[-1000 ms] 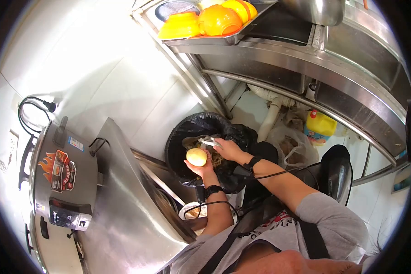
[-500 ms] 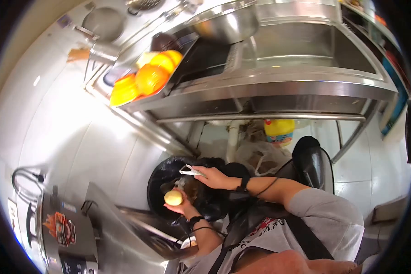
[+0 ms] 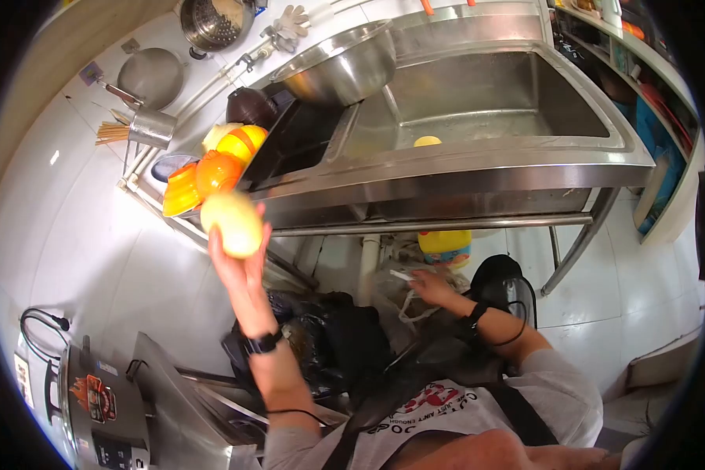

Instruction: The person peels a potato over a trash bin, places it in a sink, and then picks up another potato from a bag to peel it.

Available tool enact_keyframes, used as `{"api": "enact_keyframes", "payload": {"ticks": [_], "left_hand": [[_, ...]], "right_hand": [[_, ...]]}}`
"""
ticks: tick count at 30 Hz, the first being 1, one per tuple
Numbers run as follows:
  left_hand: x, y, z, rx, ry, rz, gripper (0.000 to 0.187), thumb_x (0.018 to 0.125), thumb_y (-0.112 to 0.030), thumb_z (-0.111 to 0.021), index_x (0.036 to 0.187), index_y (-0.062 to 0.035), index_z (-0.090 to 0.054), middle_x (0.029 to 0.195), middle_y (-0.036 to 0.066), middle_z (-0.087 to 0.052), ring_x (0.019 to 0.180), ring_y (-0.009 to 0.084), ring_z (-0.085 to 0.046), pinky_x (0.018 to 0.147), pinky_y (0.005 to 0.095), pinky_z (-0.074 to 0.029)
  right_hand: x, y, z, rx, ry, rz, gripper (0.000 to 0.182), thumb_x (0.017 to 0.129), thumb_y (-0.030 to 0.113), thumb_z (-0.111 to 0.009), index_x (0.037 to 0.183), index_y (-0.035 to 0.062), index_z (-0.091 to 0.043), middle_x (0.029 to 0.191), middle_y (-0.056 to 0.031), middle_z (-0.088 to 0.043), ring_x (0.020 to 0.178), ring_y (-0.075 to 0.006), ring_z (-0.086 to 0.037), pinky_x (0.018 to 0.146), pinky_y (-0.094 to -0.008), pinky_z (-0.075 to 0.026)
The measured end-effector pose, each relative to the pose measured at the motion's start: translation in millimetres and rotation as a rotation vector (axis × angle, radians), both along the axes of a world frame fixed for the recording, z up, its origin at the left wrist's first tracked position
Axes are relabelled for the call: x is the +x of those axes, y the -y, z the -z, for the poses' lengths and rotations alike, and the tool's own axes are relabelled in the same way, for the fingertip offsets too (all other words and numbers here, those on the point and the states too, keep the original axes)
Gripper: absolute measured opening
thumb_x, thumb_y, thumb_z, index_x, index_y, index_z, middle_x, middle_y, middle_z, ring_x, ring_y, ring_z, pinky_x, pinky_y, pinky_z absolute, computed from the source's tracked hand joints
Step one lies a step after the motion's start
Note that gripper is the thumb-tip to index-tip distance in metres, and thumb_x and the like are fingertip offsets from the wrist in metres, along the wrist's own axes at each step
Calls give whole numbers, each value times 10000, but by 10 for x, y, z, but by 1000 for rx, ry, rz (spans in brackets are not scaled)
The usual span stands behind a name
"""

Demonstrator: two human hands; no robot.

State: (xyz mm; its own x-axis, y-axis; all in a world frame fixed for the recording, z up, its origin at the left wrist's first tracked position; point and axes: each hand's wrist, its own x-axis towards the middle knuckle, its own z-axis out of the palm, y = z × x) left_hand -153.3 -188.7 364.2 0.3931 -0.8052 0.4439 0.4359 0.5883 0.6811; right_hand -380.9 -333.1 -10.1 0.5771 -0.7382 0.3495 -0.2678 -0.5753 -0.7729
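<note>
A peeled pale yellow potato (image 3: 233,225) is raised in my left hand (image 3: 243,262), fingers wrapped round its lower side. It is close to the sink's front edge, in front of the orange bowls (image 3: 218,172). My right hand (image 3: 433,287) is lower, below the sink frame, closed on a white peeler (image 3: 402,276) that is partly blurred. Under my hands is a black bin bag (image 3: 333,337). Another yellow piece (image 3: 427,142) lies in the steel sink (image 3: 478,125) by its front wall.
A large steel bowl (image 3: 341,66) stands at the sink's left. A yellow bottle (image 3: 445,246) is below the sink. On the left are a steel pot (image 3: 153,128), a pan (image 3: 150,78) and an appliance (image 3: 106,399). Shelves (image 3: 642,70) stand at the right.
My left hand has risen from over the bin toward the sink with the potato. My right hand has moved right with the peeler, away from the bin. The view has shifted.
</note>
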Motion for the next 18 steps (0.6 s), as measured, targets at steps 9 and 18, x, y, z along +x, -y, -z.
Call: {"api": "enact_keyframes", "payload": {"ticks": [9,18], "left_hand": [[-1088,1778,-527,453,1100,-218,551,779,-172,-680,1269,-118,-434,1096,82,-556,964,195,-579,760,342,-516],[-1516,2616,-608,573,1945,304,627,646,-222,-723,1230,-98,-530,1115,61,-595,1020,177,-554,891,300,-430]], "right_hand": [[-331,-254,-408,35,-330,-224,487,866,352,-521,1264,78,-461,907,-209,-628,830,-392,-600,727,-476,-476],[-577,-90,-198,22,-306,-212,470,856,332,-519,1252,83,-475,915,-218,-624,834,-392,-602,719,-493,-477]]}}
